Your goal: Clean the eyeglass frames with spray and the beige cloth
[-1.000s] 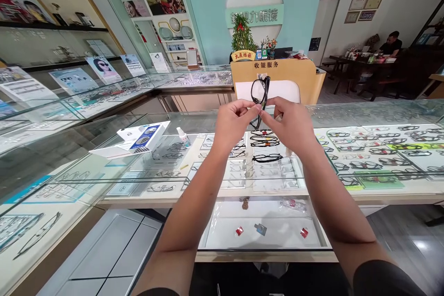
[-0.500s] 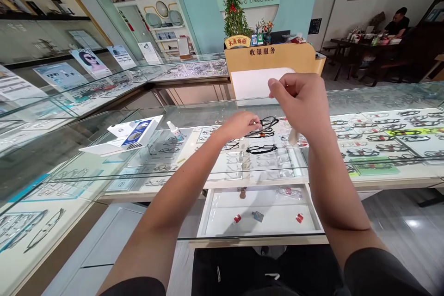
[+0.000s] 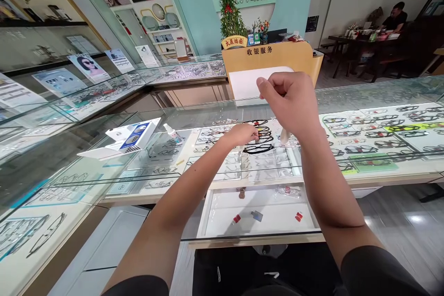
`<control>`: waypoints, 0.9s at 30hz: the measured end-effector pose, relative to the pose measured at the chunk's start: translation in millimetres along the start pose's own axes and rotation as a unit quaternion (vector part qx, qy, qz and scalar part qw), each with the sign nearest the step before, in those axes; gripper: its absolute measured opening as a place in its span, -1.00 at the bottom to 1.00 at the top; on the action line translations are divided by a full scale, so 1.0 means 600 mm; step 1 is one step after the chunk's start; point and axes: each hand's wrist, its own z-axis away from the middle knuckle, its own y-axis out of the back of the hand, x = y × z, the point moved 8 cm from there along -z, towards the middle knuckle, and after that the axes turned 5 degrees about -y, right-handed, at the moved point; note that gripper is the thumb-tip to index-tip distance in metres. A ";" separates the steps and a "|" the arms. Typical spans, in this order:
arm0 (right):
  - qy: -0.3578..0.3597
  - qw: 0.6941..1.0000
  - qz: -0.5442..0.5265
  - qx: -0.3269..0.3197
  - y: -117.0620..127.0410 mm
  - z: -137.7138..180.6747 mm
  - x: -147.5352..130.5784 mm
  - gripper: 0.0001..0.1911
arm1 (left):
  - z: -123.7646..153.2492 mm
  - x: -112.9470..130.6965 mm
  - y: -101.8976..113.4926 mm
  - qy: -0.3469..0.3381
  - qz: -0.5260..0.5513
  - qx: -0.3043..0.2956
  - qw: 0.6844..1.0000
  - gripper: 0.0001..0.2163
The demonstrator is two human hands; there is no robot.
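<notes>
drawer: white drawer (image 3: 217, 224) is nearest, pulled open; red packet (image 3: 237, 218) and grey tag (image 3: 257, 215) inside, neither hand near them
right hand: right hand (image 3: 293, 101) is up above the counter, fingers curled, thumb along them; can't tell if it pinches anything
left hand: left hand (image 3: 243, 134) is down at the left side of the column, fingers bent in; pinch or release, can't tell
eyeglasses: dark-rimmed eyeglasses (image 3: 265, 134) lie beside the left fingertips, stacked front to back with similar pairs; front black pair (image 3: 258, 149) sits closest to us
set-down step: my read, one pair is being laid into the column and squared up
next move: calls for a clean let-go and lift, no snagging neighbouring temples
vs half a second ago: pair under left fingers was tilted and raised off the column, now lies in line; right hand pose about the same
spray bottle: spray bottle (image 3: 173, 134) stands left of the column, beside open carton (image 3: 133, 138)
cashier desk: wooden cashier desk (image 3: 298, 57) is well behind, out of play
</notes>
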 end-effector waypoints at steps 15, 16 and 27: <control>-0.011 0.999 0.030 -0.032 -0.007 0.001 -0.003 -0.49 | -0.010 0.008 -0.012 0.006 -0.011 0.011 1.000 -0.77; -0.012 0.999 0.028 -0.032 -0.007 0.001 -0.002 -0.48 | -0.009 0.008 -0.008 0.008 -0.013 0.017 1.000 -0.77; -0.019 0.999 0.005 -0.050 -0.010 0.006 -0.003 -0.48 | -0.022 -0.035 -0.010 0.067 -0.023 0.091 0.993 -0.76</control>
